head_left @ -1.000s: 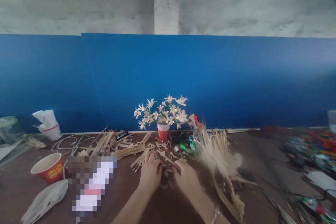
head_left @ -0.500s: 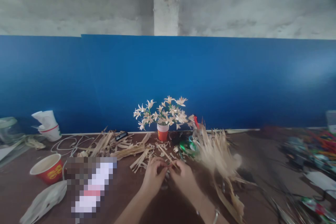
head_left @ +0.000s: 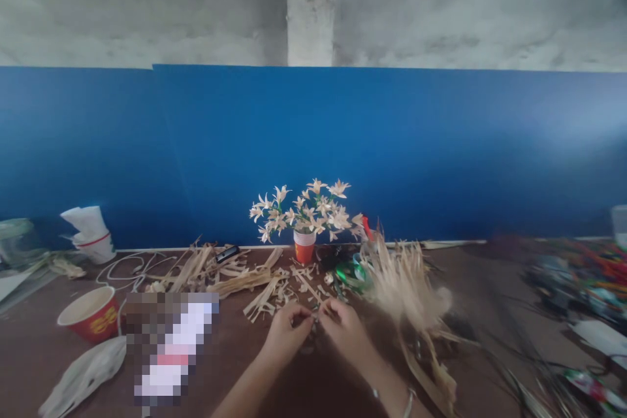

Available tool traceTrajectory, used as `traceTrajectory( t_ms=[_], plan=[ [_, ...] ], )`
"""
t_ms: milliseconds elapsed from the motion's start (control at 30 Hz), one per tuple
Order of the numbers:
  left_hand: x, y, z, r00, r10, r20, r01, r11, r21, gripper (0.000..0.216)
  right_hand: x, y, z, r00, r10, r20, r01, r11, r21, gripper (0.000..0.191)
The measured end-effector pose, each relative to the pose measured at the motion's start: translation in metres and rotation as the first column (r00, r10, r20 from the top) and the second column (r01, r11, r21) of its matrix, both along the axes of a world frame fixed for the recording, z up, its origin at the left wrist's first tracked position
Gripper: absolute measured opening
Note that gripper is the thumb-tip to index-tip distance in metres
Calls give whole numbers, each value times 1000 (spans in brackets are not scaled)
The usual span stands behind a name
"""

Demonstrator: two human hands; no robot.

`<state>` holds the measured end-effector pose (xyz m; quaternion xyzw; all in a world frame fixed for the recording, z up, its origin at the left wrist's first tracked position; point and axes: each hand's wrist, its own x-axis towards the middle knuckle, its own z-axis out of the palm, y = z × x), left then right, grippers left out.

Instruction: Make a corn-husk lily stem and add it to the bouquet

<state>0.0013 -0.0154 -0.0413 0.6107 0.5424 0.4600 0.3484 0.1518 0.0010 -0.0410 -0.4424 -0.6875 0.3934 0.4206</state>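
Note:
Low over the middle of the table, my left hand [head_left: 290,328] and my right hand [head_left: 341,325] meet at the fingertips. Both pinch at something small and pale between them; it is too tiny and blurred to name. Just beyond my fingers lie dry, straw-coloured husk strips [head_left: 267,300] and scraps. Behind them stands a red paper cup [head_left: 304,249] holding a bunch of cream-coloured flowers [head_left: 313,209]. To the right of my right hand rises a bushy bundle of dried husk [head_left: 404,281].
On the left are a red paper bowl [head_left: 93,317], a clear plastic bag [head_left: 85,375], a white cup with rolled paper [head_left: 93,241] and a white cord [head_left: 132,268]. Green tape [head_left: 347,272] lies near the flowers. Coloured clutter [head_left: 588,268] covers the right side. A blue panel [head_left: 313,124] stands behind.
Both hands have shifted slightly down, with the fingertips still close together. The fingers have changed their pose a little. The things on the table have not moved.

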Motion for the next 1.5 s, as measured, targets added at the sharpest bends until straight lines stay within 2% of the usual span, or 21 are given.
traceTrajectory(
  t_ms=[167, 233, 333, 433, 567, 667, 800, 867, 933, 1033, 1100, 1167, 1200, 1233, 1267, 1333, 1400, 1500],
  plan=[
    [0, 0, 0, 1000, 7, 28, -8, 1000, 23, 15, 0, -1, 1, 1000, 3, 13, -3, 999, -37, 17],
    [1, 1, -2, 992, 25, 125, -23, 1000, -15, 18, 1, -1, 1, 1000, 1, -15, -2, 998, -62, 20],
    [2, 3, -6, 939, 78, 336, -51, 995, -88, 23, 3, 0, 0, 998, 14, -59, -21, 992, -124, 36],
    [3, 2, -7, 874, 124, 470, -62, 987, -146, 32, 0, 1, -8, 989, 112, -102, -130, 971, -201, 47],
    [5, -1, -3, 843, 159, 514, -54, 976, -213, 36, -7, 1, -19, 960, 181, -215, -244, 915, -321, 50],
    [7, -3, -1, 835, 152, 528, -52, 979, -199, 33, -8, -2, -16, 959, 188, -210, -240, 935, -261, 45],
    [9, -1, -4, 832, 213, 512, -119, 970, -210, 28, -7, -12, 3, 978, 206, -18, -206, 979, 6, 41],
    [10, 0, -7, 839, 262, 477, -186, 962, -201, 25, -9, -18, 8, 978, 137, 160, -157, 980, 124, 47],
    [11, 1, -9, 844, 296, 446, -236, 954, -187, 25, -14, -23, 7, 930, 22, 367, -105, 972, 209, 56],
    [13, 1, -11, 843, 319, 434, -263, 947, -185, 25, -17, -25, 2, 794, -129, 594, -62, 955, 290, 65],
    [13, 0, -10, 836, 341, 429, -282, 939, -197, 26, -12, -19, 0, 729, -188, 658, -20, 955, 295, 66],
    [12, -1, -7, 828, 368, 424, -296, 928, -227, 28, -2, -9, 1, 713, -239, 659, 76, 961, 266, 65],
    [10, -2, -6, 824, 376, 423, -296, 923, -244, 29, 4, -4, 2, 731, -253, 633, 122, 962, 243, 63],
    [9, -1, -5, 822, 377, 428, -291, 922, -255, 30, 8, 1, 3, 792, -269, 548, 153, 956, 249, 59],
    [7, -1, -4, 821, 367, 437, -277, 926, -257, 31, 12, 5, 2, 877, -221, 426, 136, 966, 220, 53],
    [4, 1, -4, 821, 337, 462, -243, 937, -252, 35, 13, 10, -2, 984, -33, 174, 33, 999, 4, 49],
    [3, 3, -6, 826, 292, 482, -190, 949, -251, 38, 9, 10, -10, 991, 124, -58, -135, 963, -234, 54],
    [4, 3, -7, 848, 214, 485, -99, 963, -252, 37, -1, 5, -18, 948, 175, -265, -271, 880, -390, 62]
  ],
)
